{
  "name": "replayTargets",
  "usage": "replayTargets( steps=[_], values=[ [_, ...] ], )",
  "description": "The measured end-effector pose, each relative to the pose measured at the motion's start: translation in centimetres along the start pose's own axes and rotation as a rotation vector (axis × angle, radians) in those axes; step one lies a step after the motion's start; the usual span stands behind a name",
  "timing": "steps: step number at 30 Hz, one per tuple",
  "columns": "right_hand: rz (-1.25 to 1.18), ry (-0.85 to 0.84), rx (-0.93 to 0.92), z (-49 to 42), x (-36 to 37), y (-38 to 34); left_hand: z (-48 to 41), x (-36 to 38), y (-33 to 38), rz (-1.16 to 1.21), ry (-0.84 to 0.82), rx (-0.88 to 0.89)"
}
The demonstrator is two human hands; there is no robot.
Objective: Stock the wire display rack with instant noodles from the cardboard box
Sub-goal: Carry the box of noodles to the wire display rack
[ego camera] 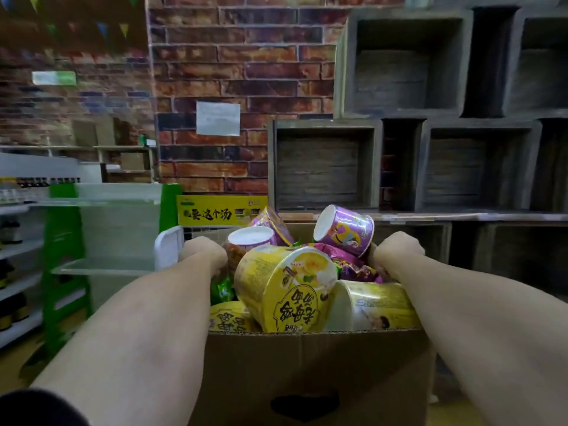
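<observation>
Your left hand (203,253) and right hand (398,250) are curled tight over the side rims of the brown cardboard box (307,364) near its far corners, carrying it, with the noodles heaped between your forearms. The white rounded frame (169,247), likely the wire rack, lies just past the box's far-left corner, nearer your left hand. Its yellow header card (221,210) reads "要这个汤", while the large yellow paper noodle bowl (285,287) lies tipped, lid to the right, its black lettering upside down to you
</observation>
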State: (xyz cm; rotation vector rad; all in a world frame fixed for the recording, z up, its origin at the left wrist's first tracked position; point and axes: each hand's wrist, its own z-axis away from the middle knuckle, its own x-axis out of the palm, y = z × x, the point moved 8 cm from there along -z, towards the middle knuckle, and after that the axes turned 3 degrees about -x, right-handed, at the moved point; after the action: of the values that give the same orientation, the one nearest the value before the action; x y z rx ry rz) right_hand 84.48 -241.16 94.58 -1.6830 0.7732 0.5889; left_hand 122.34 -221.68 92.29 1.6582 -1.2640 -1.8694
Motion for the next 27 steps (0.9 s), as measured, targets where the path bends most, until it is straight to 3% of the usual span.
replayTargets(
  steps=[8, 17, 27],
  values=[
    [-0.024, 0.014, 0.036, -17.3, 12.9, -2.0, -14.2, 13.4, 4.7, -0.254, -0.002, -0.027],
    [-0.001, -0.008, 0.164, -32.9, 29.8, -0.9, -32.5, 30.1, 6.0, -0.277, -0.101, -0.013],
    [0.038, -0.063, 0.260, -46.5, 40.0, -1.3, -44.1, 42.8, 9.0, -0.299, -0.169, -0.055]
  ],
)
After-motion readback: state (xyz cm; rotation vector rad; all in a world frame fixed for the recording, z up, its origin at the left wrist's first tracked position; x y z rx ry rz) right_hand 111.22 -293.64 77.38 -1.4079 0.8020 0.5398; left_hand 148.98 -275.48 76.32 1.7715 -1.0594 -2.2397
